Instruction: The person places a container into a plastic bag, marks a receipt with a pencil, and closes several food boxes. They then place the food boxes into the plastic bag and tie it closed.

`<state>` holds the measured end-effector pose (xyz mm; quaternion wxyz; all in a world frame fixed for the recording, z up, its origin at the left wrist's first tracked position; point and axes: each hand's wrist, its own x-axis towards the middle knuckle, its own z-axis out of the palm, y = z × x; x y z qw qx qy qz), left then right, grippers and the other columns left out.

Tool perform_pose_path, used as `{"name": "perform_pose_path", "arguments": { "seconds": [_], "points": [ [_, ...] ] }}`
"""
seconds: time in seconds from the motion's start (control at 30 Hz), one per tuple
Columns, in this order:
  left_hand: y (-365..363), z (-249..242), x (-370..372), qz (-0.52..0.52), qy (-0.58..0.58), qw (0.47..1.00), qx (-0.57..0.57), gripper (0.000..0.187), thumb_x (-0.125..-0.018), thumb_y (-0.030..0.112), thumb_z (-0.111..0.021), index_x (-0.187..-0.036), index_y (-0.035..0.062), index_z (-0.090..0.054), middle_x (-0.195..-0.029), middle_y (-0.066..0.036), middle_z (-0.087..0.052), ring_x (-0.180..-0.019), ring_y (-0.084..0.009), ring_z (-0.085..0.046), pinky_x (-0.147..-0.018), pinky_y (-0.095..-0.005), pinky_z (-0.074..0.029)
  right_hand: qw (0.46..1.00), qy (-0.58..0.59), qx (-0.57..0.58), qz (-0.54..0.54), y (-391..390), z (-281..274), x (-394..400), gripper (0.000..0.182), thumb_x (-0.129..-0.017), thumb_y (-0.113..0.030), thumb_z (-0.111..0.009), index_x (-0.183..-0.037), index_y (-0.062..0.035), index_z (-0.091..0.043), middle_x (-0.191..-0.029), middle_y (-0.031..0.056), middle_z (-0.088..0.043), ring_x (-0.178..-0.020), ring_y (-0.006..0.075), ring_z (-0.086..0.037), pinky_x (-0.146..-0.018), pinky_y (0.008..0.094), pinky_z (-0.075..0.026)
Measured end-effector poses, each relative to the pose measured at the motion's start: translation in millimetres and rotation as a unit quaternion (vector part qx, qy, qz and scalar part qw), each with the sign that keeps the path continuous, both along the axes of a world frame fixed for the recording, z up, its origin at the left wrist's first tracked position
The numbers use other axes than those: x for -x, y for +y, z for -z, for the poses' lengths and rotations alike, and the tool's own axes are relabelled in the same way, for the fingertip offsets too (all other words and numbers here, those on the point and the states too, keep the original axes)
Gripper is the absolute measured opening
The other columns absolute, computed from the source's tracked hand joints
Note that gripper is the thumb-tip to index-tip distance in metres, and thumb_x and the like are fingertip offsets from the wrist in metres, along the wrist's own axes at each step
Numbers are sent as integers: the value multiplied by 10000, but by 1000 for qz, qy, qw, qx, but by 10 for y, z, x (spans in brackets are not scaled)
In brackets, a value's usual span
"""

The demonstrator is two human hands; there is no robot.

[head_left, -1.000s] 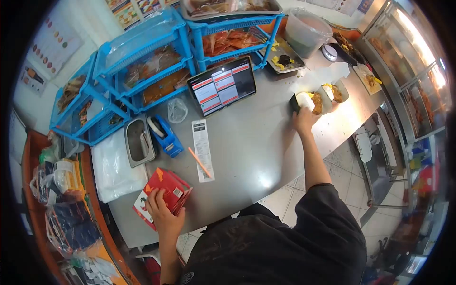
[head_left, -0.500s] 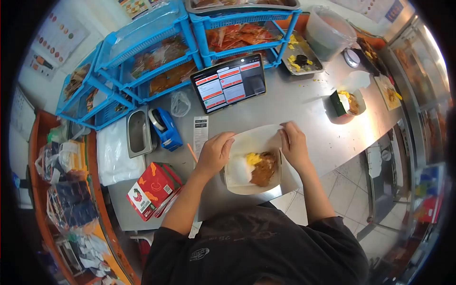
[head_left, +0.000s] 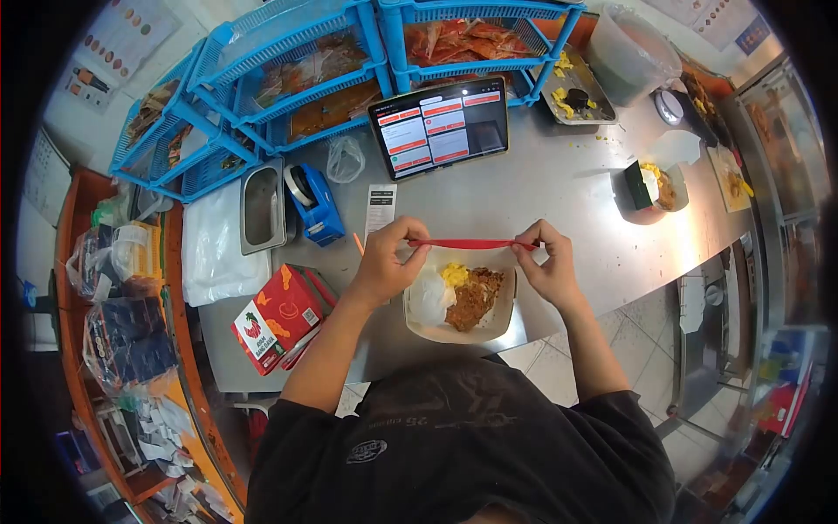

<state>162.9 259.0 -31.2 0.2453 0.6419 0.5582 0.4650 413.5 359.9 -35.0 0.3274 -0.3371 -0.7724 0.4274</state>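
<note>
An open takeaway box (head_left: 417,321) sits near the counter's front edge, holding white rice (head_left: 429,299), yellow egg pieces (head_left: 455,275) and brown food (head_left: 474,301). Its red lid flap (head_left: 463,245) stands up at the far side, seen nearly edge-on. My left hand (head_left: 390,262) pinches the flap's left corner, while my right hand (head_left: 546,263) pinches the right corner. A paper receipt (head_left: 381,207) lies just beyond my left hand.
A tablet (head_left: 441,128) stands behind the box. To the left are folded red boxes (head_left: 278,319), a blue tape dispenser (head_left: 316,206) and a metal pan (head_left: 263,208). Another filled box (head_left: 653,189) is at the right, below a metal tray (head_left: 576,93). Blue racks (head_left: 288,70) line the back.
The lid flap has tilted up toward me, so its red outer side now shows. Both hands have turned with it, still at its corners. The whole view has shifted slightly.
</note>
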Motion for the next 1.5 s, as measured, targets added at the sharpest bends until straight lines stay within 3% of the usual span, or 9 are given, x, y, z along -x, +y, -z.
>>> {"name": "perform_pose_path", "arguments": {
  "seconds": [0.1,0.2,0.27,0.43,0.7,0.87,0.93,1.1,1.5],
  "points": [
    [-202,-97,21,38,-178,974,133,187,-743,40,-653,-898,23,-549,-840,-109,-583,-817,-236,-574,-734,-305,-454,988,-66,110,-80,-143,-174,-165,128,-771,-73,-659,-831,9,-580,-870,126,-619,-880,214,-590,-761,317,-466],
    [-549,155,33,157,132,963,176,324,-774,143,-673,-1004,10,-487,-892,-141,-556,-899,-267,-554,-786,-346,-444,973,-225,-9,-41,-575,35,-257,299,-758,-152,-684,-978,30,-598,-1008,159,-584,-977,268,-559,-798,359,-464],
    [-712,318,-219,-122,163,932,299,448,-780,242,-685,-1062,-2,-436,-954,-165,-525,-958,-295,-536,-806,-392,-436,965,-257,11,45,-793,116,-187,381,-756,-176,-690,-1041,49,-574,-1062,181,-556,-1021,292,-537,-825,379,-458],
    [-778,526,-294,-201,96,954,201,455,-757,292,-702,-1017,-20,-497,-1025,-200,-561,-936,-309,-574,-757,-392,-452,949,-241,-22,205,-943,390,-118,494,-763,-196,-697,-1121,95,-521,-1053,217,-572,-1022,305,-561,-865,376,-453],
    [-650,417,-139,-56,-232,849,472,406,-857,319,-578,-1032,-48,-588,-900,-183,-634,-823,-283,-623,-716,-357,-481,927,-142,341,71,-856,370,-174,564,-875,-228,-552,-1279,120,-369,-1087,258,-585,-919,301,-608,-813,350,-464],
    [-910,782,-287,-104,-82,977,166,396,-864,263,-575,-1125,-35,-585,-1242,-231,-491,-1163,-326,-479,-927,-356,-421,919,-100,372,86,-1045,297,-173,692,-906,-170,-491,-1413,45,-70,-1275,246,-479,-1022,306,-571,-852,335,-448],
    [-1014,670,-272,-106,-65,990,60,383,-858,232,-593,-1154,-11,-584,-1341,-222,-421,-1261,-341,-399,-993,-366,-383,996,-77,36,-20,-1150,304,-304,655,-853,-76,-547,-1416,-32,-216,-1382,246,-357,-1082,339,-548,-883,347,-450],
    [-1122,1011,-211,11,78,996,-41,332,-782,53,-649,-1113,81,-633,-1369,-154,-416,-1284,-371,-356,-1014,-391,-370,983,-183,26,-17,-1193,537,-352,582,-803,-16,-589,-1346,-119,-408,-1432,259,-236,-1203,377,-441,-943,378,-426],
    [-454,316,-463,83,338,933,90,427,-465,308,-757,-792,48,-672,-1285,-196,-409,-1272,-381,-280,-1010,-582,-205,983,-180,-3,-30,-1130,598,-349,536,-771,-22,-648,-1280,-102,-501,-1457,218,-204,-1174,355,-490,-928,364,-458]
  ]
}}
